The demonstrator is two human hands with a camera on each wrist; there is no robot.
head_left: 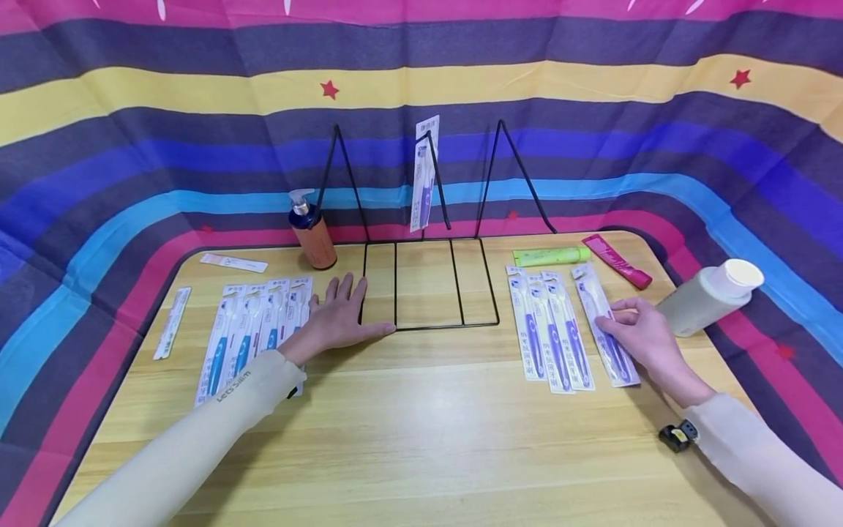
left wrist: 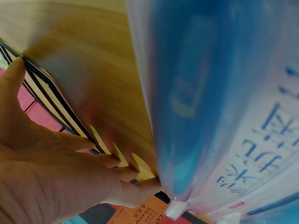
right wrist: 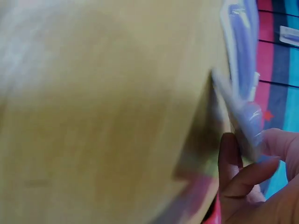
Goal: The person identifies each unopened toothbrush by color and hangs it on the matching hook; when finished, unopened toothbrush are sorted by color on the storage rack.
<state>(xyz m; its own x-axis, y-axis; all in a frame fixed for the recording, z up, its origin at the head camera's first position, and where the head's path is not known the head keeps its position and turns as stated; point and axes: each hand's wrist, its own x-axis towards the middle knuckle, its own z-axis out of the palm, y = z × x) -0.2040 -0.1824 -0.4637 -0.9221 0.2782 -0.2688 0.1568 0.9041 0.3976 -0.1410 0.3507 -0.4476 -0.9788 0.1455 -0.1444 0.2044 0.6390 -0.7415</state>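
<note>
My right hand (head_left: 642,337) pinches the edge of a packaged purple toothbrush (head_left: 617,357) at the right side of the table. In the right wrist view this package (right wrist: 231,102) is tilted up off the wood, between thumb and fingers. Three more packaged purple toothbrushes (head_left: 555,337) lie just left of it. My left hand (head_left: 339,318) is spread with straight fingers at the left side of a black wire rack (head_left: 448,326), its thumb at the front wire. Another packaged purple toothbrush (head_left: 424,183) stands in the rack's middle divider. Packaged blue toothbrushes (head_left: 245,329) lie under my left forearm, partly hidden.
An orange pump bottle (head_left: 317,245) stands left of the rack. Two slim white packages (head_left: 233,262) lie at the far left. A green tube (head_left: 552,256), a dark pink tube (head_left: 617,262) and a grey bottle with a white cap (head_left: 705,298) are at the right. Striped cloth surrounds the table.
</note>
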